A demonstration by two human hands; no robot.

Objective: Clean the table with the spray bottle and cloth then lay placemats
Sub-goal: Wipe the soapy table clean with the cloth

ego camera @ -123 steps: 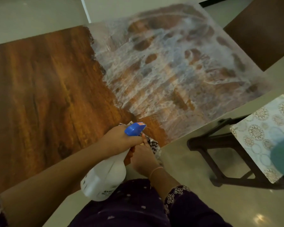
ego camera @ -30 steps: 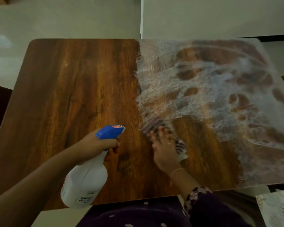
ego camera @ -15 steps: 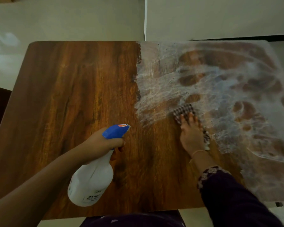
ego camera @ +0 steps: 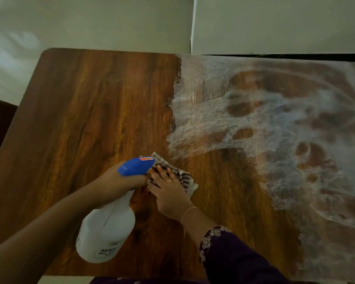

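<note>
Head view. A wooden tabletop (ego camera: 86, 111) is seen from above. Its left half shows dark brown grain, while the right half is covered by a streaky white film (ego camera: 209, 119) with brown patches showing through. The film's edge runs roughly down the middle, then curves off toward the near right corner.

A white spray bottle (ego camera: 107, 232) is gripped at the neck by the left hand (ego camera: 117, 182), with the fingers curled under the blue trigger head (ego camera: 135, 166). The nozzle is pointed right and away. The bottle is held tilted, with its body hanging toward the near edge of the tabletop. Whether it touches the wood can't really be told. Some print can be made out on the label, but it's too blurred to be read.

Right next to the nozzle, a brown-and-white checked cloth (ego camera: 186, 179) is pressed onto bare wood by the right hand (ego camera: 168, 195). That hand is laid flat on the cloth with the fingers stretched out, nothing curled around it. The cloth sits just short of the film's edge.

The two hands are nearly touching. A ring (ego camera: 168, 181) is worn on one finger of the right hand and a thin bracelet (ego camera: 188, 212) at its wrist, with a dark embroidered sleeve (ego camera: 234, 261) further back. Pale floor (ego camera: 90, 23) is seen past the far edge.
</note>
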